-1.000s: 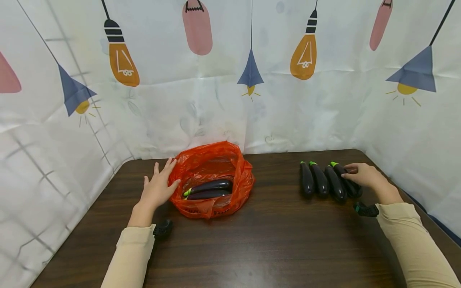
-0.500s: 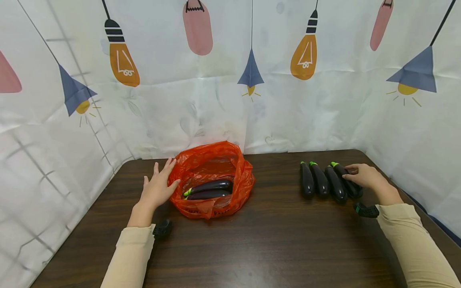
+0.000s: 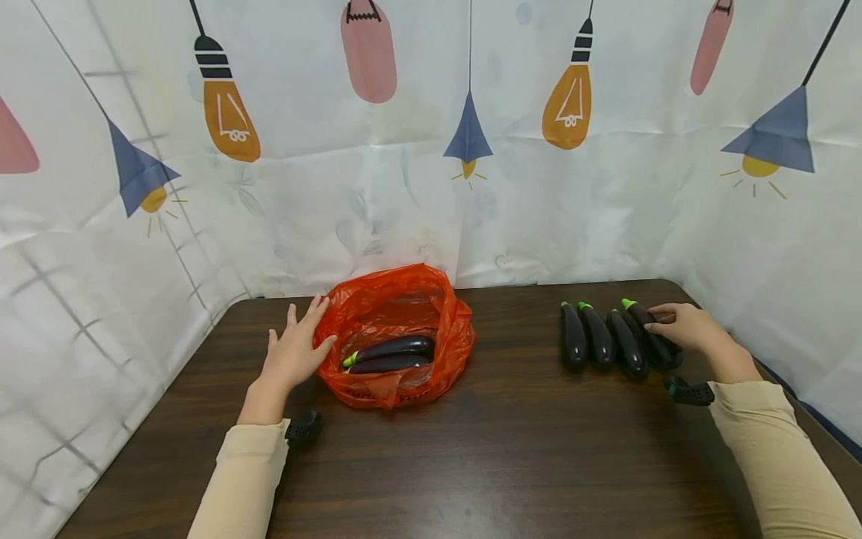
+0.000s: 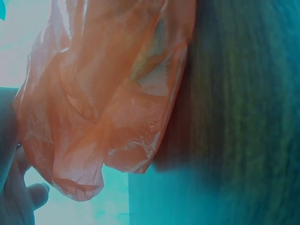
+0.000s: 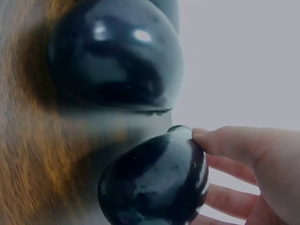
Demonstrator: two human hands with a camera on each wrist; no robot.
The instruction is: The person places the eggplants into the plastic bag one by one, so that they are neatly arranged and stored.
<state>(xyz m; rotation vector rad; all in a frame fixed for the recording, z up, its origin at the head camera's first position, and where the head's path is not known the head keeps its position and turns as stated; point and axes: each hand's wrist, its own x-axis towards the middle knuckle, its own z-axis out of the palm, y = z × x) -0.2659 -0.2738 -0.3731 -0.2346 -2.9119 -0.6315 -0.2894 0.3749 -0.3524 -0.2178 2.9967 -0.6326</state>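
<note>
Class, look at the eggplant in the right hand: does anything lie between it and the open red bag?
Yes: other eggplants lie side by side on the table, between the held eggplant and the red bag. Lifting it over them would probably do. Beyond them, nothing visible blocks the way.

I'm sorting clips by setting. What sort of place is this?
Probably a makeshift indoor recording booth: creased white sheeting printed with lamps surrounds the back and sides of a dark wood-grained table, and a black device sits at each of the person's wrists.
</note>
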